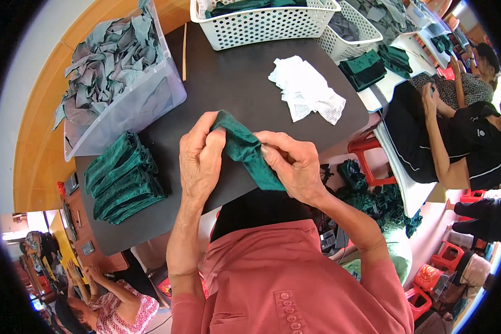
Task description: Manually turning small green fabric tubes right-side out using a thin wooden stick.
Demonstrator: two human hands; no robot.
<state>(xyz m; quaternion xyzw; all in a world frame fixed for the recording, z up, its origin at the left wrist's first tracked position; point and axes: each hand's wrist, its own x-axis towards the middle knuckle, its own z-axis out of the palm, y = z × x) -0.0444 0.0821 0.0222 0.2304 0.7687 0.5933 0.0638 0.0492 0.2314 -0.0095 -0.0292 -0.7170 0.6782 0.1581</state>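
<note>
Between my hands, above the near edge of the dark table, stretches a strip of dark green velvet fabric. My left hand is closed round its upper left end, thumb against the cloth. With thumb and fingertips my right hand pinches the strip's right edge, and the lower end hangs below that grip. Left of my hands, a stack of folded green velvet pieces lies on the table. Beyond my right hand lies a crumpled white cloth.
A clear plastic bin heaped with grey fabric strips stands at the left. White perforated baskets line the back. More folded green cloth sits to the right, near a red stool. Other people work on both sides.
</note>
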